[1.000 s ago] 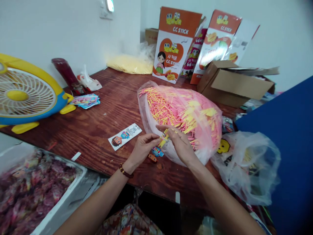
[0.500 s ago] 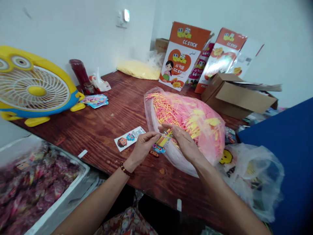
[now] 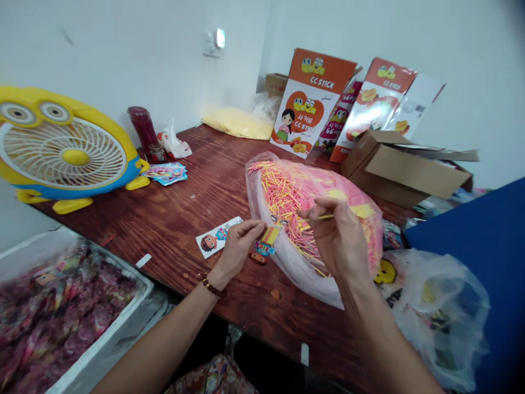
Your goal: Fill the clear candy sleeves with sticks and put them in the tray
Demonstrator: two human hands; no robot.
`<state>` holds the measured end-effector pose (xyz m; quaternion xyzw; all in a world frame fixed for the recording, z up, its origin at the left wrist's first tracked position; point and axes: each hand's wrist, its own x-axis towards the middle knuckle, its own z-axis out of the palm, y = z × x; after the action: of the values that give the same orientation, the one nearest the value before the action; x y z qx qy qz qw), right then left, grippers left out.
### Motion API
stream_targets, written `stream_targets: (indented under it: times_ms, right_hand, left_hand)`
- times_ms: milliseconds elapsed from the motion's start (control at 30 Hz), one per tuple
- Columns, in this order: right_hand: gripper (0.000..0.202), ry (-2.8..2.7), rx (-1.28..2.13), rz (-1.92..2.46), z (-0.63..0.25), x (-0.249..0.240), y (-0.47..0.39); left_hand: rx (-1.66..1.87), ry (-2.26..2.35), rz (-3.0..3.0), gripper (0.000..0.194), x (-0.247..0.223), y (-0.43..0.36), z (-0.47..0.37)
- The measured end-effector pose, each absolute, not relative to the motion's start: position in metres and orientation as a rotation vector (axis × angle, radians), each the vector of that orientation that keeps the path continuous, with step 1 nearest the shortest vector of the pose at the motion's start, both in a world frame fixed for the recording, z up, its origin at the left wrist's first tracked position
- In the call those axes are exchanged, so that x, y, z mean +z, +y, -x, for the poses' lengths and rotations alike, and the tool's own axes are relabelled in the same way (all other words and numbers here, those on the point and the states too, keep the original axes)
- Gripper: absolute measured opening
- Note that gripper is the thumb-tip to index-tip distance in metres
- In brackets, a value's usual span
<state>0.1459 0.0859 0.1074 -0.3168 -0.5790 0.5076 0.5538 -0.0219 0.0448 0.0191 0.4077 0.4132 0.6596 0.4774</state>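
Note:
My left hand pinches the edge of a small clear printed packet with yellow sticks in it. A cartoon print shows at the packet's lower end. My right hand is raised over the large clear bag, its fingers closed on a thin yellow stick. Inside that bag lies a heap of pink and yellow sticks. On the table just left of my left hand, a flat white packet with a cartoon face lies partly behind the fingers.
A yellow and blue fan stands at the left, near a stack of printed packets. A white bin holds many wrapped packets. Behind the bag are CC Stick boxes and an open carton. A plastic bag hangs right.
My right hand has moved right, away from the packet, and a yellow stick now shows in its fingers. The left hand still holds the packet. The view has shifted slightly.

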Motion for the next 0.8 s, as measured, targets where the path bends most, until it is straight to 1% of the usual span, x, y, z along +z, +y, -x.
stream_targets:
  times_ms: [67, 233, 333, 433, 533, 667, 800]
  right_hand:
    - [0.033, -1.393, 1.178, 0.829, -0.151, 0.100, 0.086]
    - [0.036, -1.531, 1.179, 1.038, -0.159, 0.070, 0.077]
    - [0.027, -1.655, 1.114, 1.074, -0.156, 0.058, 0.073]
    - [0.025, -1.740, 1.122, 1.054, -0.151, 0.054, 0.075]
    - [0.025, -1.676, 1.217, 1.053, -0.149, 0.057, 0.081]
    - [0.026, -1.597, 1.279, 1.090, -0.149, 0.059, 0.083]
    - [0.029, -1.505, 1.331, 1.086, -0.147, 0.050, 0.080]
  left_hand:
    - [1.587, 1.045, -1.046, 0.026, 0.020, 0.045, 0.023]
    - [1.600, 1.027, -0.999, 0.028, 0.022, 0.045, 0.021]
    - [1.557, 1.021, -1.045, 0.027, 0.023, 0.044, 0.017]
    - [1.600, 1.043, -1.096, 0.022, 0.023, 0.044, 0.014]
    - [1.630, 1.022, -1.056, 0.021, 0.021, 0.045, 0.013]
    - [1.440, 0.955, -0.918, 0.027, 0.020, 0.044, 0.018]
    - [1.205, 0.958, -0.966, 0.033, 0.019, 0.043, 0.026]
